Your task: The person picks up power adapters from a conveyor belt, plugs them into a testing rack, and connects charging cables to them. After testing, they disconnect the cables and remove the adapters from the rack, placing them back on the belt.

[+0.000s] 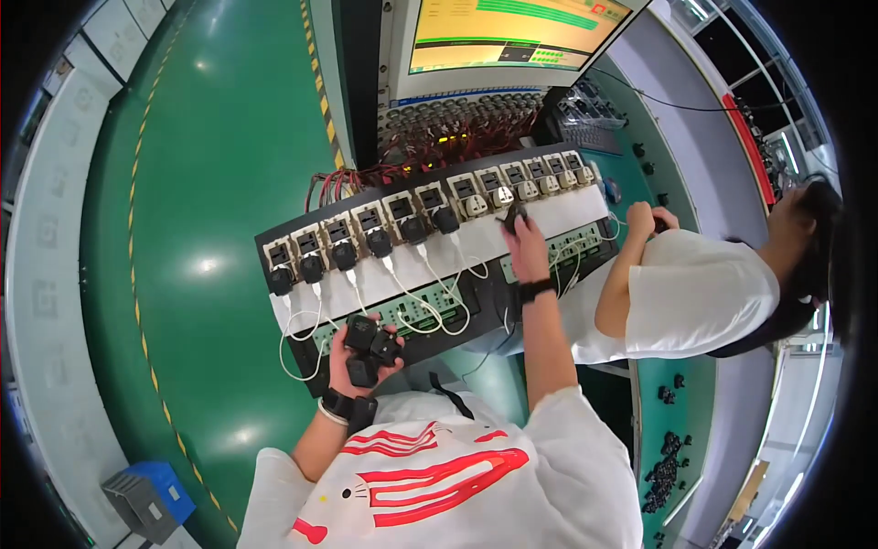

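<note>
My left hand [339, 371] cradles several black plug-in power adapters [360, 332], low in front of the test bench. The fingers of my right hand [527, 252] are closed around another black power adapter [516, 214]. That one is up at the socket row, just below a beige socket [502, 196]; whether it touches the socket cannot be made out. Along the left part of the row, black adapters [379, 242] sit in the sockets with white cables [391, 267] running down from them. Sockets further right show bare faces. Green circuit boards [422, 311] lie below the white panel.
A lit monitor [512, 37] stands behind the bench, above red wiring [457, 137]. Close on my right is a co-worker in a white shirt [700, 297]. More black adapters [666, 476] lie on the green side bench. Grey and blue crates [146, 501] stand on the floor at lower left.
</note>
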Motion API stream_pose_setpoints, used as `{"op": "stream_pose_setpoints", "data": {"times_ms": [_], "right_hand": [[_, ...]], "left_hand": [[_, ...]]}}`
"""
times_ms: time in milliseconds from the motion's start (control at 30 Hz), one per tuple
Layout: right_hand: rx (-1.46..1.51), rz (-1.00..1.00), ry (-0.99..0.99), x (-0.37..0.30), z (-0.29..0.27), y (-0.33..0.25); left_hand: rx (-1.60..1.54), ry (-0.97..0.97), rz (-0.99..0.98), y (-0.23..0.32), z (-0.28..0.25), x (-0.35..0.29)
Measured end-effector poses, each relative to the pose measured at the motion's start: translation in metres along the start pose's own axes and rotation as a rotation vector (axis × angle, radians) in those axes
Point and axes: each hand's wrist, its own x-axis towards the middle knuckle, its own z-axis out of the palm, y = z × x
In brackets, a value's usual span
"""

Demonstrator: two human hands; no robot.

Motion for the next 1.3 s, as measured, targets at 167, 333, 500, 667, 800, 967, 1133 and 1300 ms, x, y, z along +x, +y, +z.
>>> {"op": "stream_pose_setpoints", "data": {"times_ms": [167, 333, 500, 667, 800, 967, 1133, 1300], "right_hand": [[-0.758, -0.137, 0.112, 0.049, 0.000, -0.007], [-1.393, -0.421, 0.146, 0.039, 0.017, 0.029], [-1.161, -0.422, 0.247, 0.017, 0.047, 0.023], [-1.330, -0.439, 0.166, 0.025, 0.044, 0.033], [-1.476, -0.351, 0.218, 0.034, 0.047, 0.035], [-1.407, -0.492, 0.128, -0.007, 0.074, 0.020], [-0.958, -0.175, -0.616, -0.144, 0.126, -0.001], [-0.855, -0.042, -0.554, -0.158, 0.116, 0.019]], "left_hand": [[-0.003, 0.039, 0.053, 0.030, 0.014, 0.024], [-0.030, 0.074, 0.068, 0.042, 0.010, 0.029], [-0.015, 0.099, 0.067, 0.041, 0.011, 0.027], [-0.011, 0.110, 0.039, 0.037, 0.012, 0.031], [0.014, 0.042, 0.051, 0.030, 0.013, 0.040], [-0.029, 0.054, 0.096, 0.022, 0.024, 0.052], [-0.038, -0.018, 0.130, 0.016, 0.026, 0.055], [0.033, -0.041, 0.087, 0.009, 0.024, 0.064]]}}
